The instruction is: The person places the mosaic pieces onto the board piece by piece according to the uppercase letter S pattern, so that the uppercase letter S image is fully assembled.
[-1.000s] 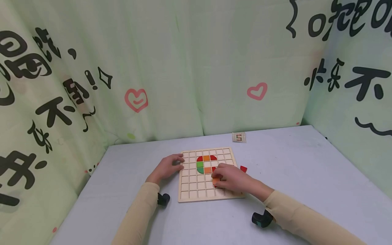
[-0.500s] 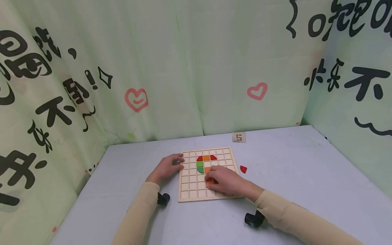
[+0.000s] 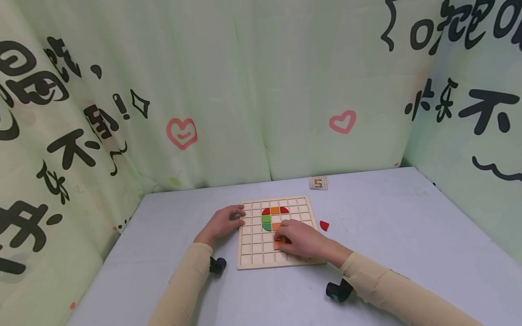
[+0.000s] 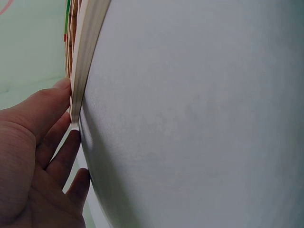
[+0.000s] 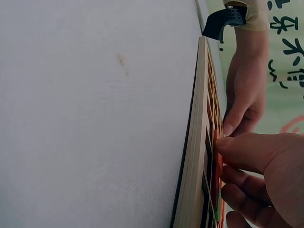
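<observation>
A square wooden grid board (image 3: 253,260) lies on the table. Coloured tiles sit in its cells: a green square (image 3: 266,218), a teal rounded piece (image 3: 267,227), an orange square (image 3: 275,210) and red rounded pieces such as the upper right one (image 3: 284,209). My right hand (image 3: 302,238) pinches an orange tile (image 3: 277,245) low over a cell below that group; a little red shows under the fingers. My left hand (image 3: 222,224) rests against the board's left edge, thumb and fingertips touching the rim (image 4: 88,52) near a corner in the left wrist view.
A loose red quarter-round tile (image 3: 324,225) lies on the table just right of the board. Farther back is a small card with a grid pattern (image 3: 318,183). Printed curtains (image 3: 261,90) stand behind and beside the table.
My right hand has moved left across the board with the orange tile, then stays nearly still there. The loose red tile at the right now shows more fully. The left hand has not moved.
</observation>
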{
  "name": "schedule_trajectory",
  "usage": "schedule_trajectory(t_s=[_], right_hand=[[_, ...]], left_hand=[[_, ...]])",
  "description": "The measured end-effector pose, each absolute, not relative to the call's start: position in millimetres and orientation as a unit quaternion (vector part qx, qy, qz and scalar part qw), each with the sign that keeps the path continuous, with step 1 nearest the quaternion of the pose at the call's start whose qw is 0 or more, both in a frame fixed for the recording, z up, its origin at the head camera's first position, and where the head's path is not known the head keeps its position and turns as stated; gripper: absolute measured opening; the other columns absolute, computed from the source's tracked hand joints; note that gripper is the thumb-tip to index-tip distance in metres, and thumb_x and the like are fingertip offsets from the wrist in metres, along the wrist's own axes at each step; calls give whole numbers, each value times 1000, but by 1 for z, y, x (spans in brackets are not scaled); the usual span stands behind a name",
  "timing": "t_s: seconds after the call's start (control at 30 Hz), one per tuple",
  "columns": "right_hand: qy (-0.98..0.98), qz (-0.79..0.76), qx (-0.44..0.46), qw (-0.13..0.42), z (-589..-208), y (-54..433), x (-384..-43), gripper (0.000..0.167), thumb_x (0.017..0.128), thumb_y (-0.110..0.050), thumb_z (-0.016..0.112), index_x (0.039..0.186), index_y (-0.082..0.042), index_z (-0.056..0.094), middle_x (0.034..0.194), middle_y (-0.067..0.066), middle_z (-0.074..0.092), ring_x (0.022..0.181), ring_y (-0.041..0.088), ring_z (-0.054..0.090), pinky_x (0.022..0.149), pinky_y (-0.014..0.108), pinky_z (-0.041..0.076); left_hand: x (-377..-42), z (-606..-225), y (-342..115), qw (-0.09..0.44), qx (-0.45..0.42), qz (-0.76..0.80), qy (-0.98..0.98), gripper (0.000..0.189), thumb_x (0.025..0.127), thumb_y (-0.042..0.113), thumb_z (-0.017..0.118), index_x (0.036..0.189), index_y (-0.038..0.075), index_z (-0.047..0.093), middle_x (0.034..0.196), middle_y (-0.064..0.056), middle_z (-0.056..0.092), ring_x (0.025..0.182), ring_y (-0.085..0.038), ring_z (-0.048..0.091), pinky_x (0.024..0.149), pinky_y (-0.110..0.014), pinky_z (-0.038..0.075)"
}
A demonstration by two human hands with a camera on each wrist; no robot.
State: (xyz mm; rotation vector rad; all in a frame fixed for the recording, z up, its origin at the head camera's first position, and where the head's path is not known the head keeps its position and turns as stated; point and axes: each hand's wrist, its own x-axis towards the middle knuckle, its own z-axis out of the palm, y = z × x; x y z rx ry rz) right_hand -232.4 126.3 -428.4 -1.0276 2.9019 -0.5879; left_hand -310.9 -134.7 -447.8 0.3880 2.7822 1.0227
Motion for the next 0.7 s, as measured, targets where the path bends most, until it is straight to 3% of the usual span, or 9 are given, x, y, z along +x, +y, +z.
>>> schedule_trajectory(t_s=[0.7], right_hand=[[925, -185, -331, 16, -430, 126, -231, 14, 89, -20, 75, 101, -14, 76, 88, -6, 61, 79, 8, 48, 72, 23, 48]], left_hand=[[-311, -449, -136, 71, 139, 339, 928, 26, 93, 17, 71, 119, 9, 70, 150, -6, 54, 146, -31, 40, 122, -50, 31]])
